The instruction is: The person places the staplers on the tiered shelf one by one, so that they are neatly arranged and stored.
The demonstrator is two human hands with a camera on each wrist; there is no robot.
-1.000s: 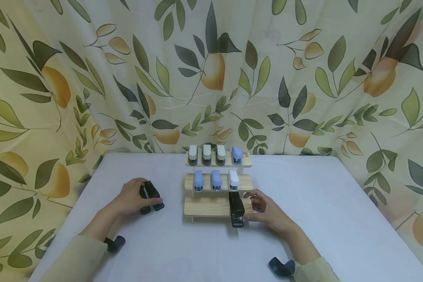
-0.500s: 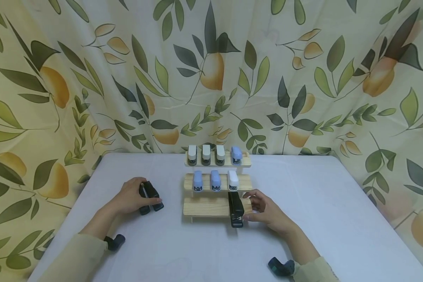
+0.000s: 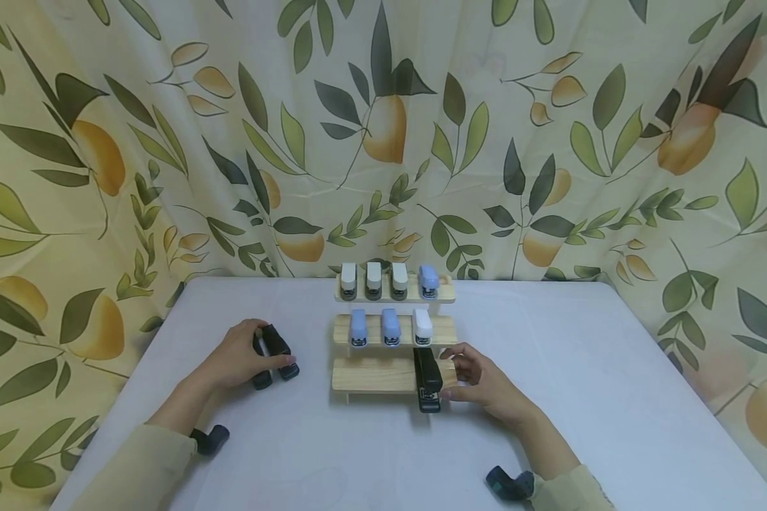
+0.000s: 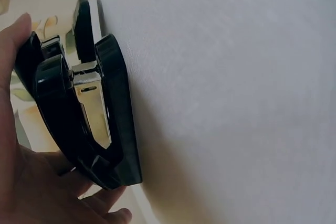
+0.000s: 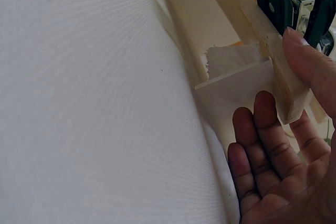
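Note:
My left hand [image 3: 239, 355] holds a pair of black staplers side by side at the left of the table, thumb at their near end and fingers at the far end. The nearer stapler [image 4: 58, 103] shows its metal strip in the left wrist view; the other [image 4: 82, 30] is partly hidden behind it. On the right end of the lowest shelf [image 3: 373, 376] of a wooden rack stands another black stapler [image 3: 429, 380]. My right hand [image 3: 486, 387] grips that shelf end, thumb beside the stapler base and index finger behind the board; the other fingers [image 5: 270, 135] extend below.
On the middle shelf [image 3: 447, 330] are two blue mini staplers [image 3: 358, 328] and a white one [image 3: 423, 326]. The top shelf [image 3: 447, 289] carries three pale mini staplers [image 3: 374, 280] and one blue [image 3: 430, 280]. A patterned curtain [image 3: 383, 142] hangs behind the white table [image 3: 550, 341].
The staplers in my left hand have shifted very slightly toward the right and back. My right hand and the stapler on the lowest shelf stay where they were.

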